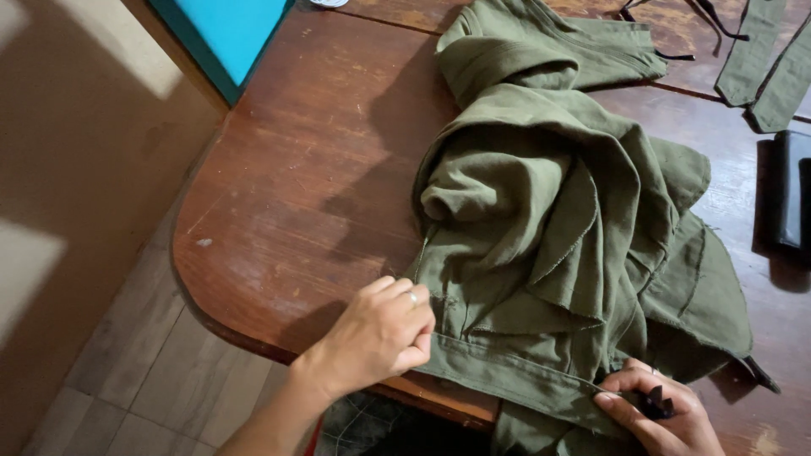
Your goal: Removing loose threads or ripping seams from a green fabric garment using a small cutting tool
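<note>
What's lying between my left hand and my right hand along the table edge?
In the head view, a stitched band of the olive green garment runs between the left hand and the right hand, both pinching it.

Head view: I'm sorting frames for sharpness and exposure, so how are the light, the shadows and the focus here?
Head view: soft warm light, no harsh glare; the green garment casts a dark shadow leftward on the wooden table; pale light patches fall on the wall at left; left hand and right hand look reasonably sharp.
</note>
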